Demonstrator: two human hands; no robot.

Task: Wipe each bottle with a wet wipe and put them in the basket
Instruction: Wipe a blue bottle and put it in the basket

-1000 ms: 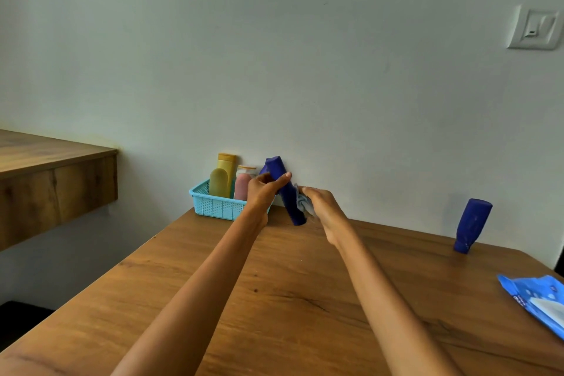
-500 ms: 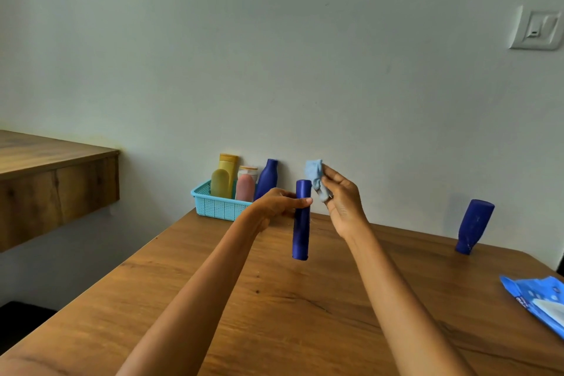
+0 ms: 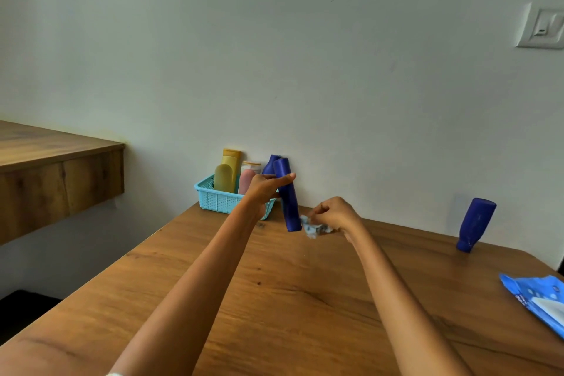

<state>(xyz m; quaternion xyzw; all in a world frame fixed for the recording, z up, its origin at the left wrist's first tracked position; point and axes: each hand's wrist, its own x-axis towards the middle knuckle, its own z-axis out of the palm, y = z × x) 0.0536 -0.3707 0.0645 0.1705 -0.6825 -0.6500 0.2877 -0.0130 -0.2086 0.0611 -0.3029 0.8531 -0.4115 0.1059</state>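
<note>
So the dark blue bottle (image 3: 288,197) is up in the air over the far part of the wooden counter (image 3: 274,299), nearly upright with a slight tilt, top leaning a bit toward the basket. The left hand (image 3: 266,190) has it by the upper half, thumb stretched across the front and the fingers wrapped behind. Its bottom end hangs just above the counter, can't really tell if it touches.

Right next to that bottom end is the wet wipe (image 3: 314,227), a crumpled pale blue wad, pinched in the right hand (image 3: 335,215). The fingers there are curled down around it, and the wipe sits just beside the bottle's lower end, pretty much touching it.

Behind the left hand, against the wall, there's the light blue basket (image 3: 218,199) with its mesh sides. Standing inside it: a yellow bottle (image 3: 229,169), a pink bottle (image 3: 245,180) with a white cap, and another blue bottle (image 3: 270,164) that's mostly hidden behind the one being held.

Off to the right, well apart from everything, a second loose blue bottle (image 3: 476,224) stands cap-down and leans back toward the wall. Nearer the camera at the right edge lies the blue wipes packet (image 3: 537,299), partly cut off by the frame. There's a white wall switch (image 3: 541,28) up high on the right, and a wooden shelf (image 3: 58,168) sticking out on the left.
</note>
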